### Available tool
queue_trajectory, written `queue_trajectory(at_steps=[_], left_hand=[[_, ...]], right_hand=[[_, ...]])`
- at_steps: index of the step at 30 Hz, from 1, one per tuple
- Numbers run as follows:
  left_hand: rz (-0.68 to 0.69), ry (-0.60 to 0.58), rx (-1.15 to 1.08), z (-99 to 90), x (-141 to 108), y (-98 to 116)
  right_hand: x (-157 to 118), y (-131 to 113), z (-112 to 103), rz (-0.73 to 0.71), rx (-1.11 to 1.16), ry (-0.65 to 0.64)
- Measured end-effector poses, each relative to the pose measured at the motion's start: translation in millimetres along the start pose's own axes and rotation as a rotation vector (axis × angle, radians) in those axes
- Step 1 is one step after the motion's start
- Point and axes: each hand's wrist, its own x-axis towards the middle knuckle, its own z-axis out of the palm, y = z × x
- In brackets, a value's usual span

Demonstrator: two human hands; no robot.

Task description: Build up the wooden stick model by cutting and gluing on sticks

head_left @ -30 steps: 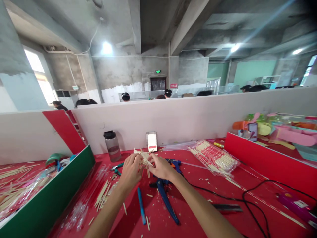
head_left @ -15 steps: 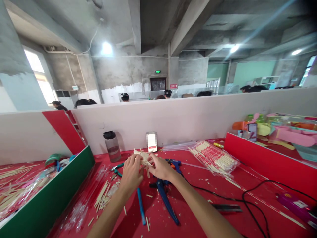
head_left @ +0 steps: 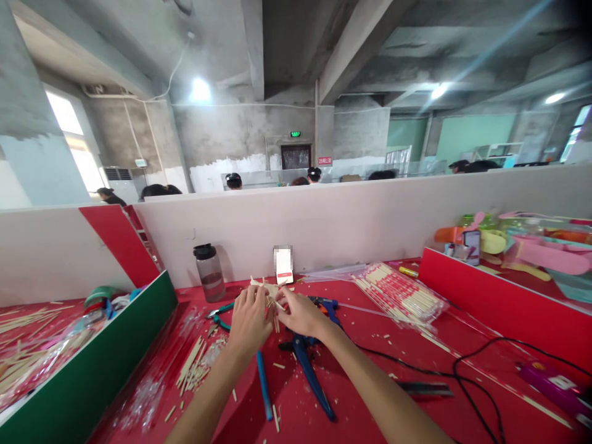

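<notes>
Between my hands is a small structure of pale wooden sticks [head_left: 264,285], held up over the red table. My left hand [head_left: 250,317] has its fingers closed around the left side of it, hiding much of its shape. On the other side, my right hand [head_left: 298,313] pinches the structure with thumb and fingers. Below my hands lie a blue-handled cutter [head_left: 309,373] and a blue stick-like tool [head_left: 264,385]. Green-handled pliers [head_left: 222,314] rest just left of my left hand. Behind my right hand sits a blue glue gun [head_left: 327,305].
A phone [head_left: 283,265] leans against the white partition, with a water bottle [head_left: 209,273] to its left. Bagged chopsticks [head_left: 400,293] lie right. Cut stick pieces [head_left: 194,367] are scattered left. A black cable [head_left: 416,370] crosses the right side. Green [head_left: 102,370] and red [head_left: 499,308] dividers flank the workspace.
My left hand has shifted slightly to the right and turned a little over the stick structure. My right hand stays in nearly the same place.
</notes>
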Motion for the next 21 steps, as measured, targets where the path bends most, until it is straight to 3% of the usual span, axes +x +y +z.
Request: queue_trajectory(at_steps=[13, 21], left_hand=[[0.02, -0.025, 0.093, -6.1, 0, 5], [-0.006, -0.091, -0.128, -20.0, 10, -13]], right_hand=[[0, -2, -1, 0.014, -0.003, -0.004], [1, 1, 1, 0.013, -0.022, -0.006]])
